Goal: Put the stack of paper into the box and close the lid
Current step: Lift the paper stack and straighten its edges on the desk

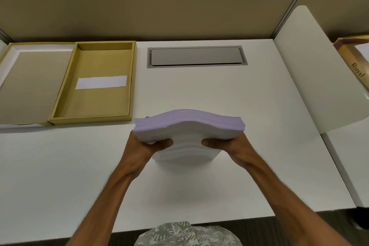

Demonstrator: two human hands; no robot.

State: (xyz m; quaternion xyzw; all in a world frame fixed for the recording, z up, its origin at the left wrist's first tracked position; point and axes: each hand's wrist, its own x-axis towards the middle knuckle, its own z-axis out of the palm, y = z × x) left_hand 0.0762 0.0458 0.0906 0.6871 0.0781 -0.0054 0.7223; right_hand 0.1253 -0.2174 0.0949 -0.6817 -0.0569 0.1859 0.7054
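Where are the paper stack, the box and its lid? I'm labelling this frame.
paper stack (189, 126), head view, on its top sheet edge
box (99, 62), head view, on its bare inner floor
lid (30, 86), head view, on its inner face, lying open left of the box

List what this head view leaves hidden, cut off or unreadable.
- Printed text on the stack of paper: blurred, too small to read.
- Fingers of the left hand and right hand: hidden beneath the stack.
- Open lid of the box: cut off by the left edge.
- Gold package: cut by the right edge; only "Royal" reads.
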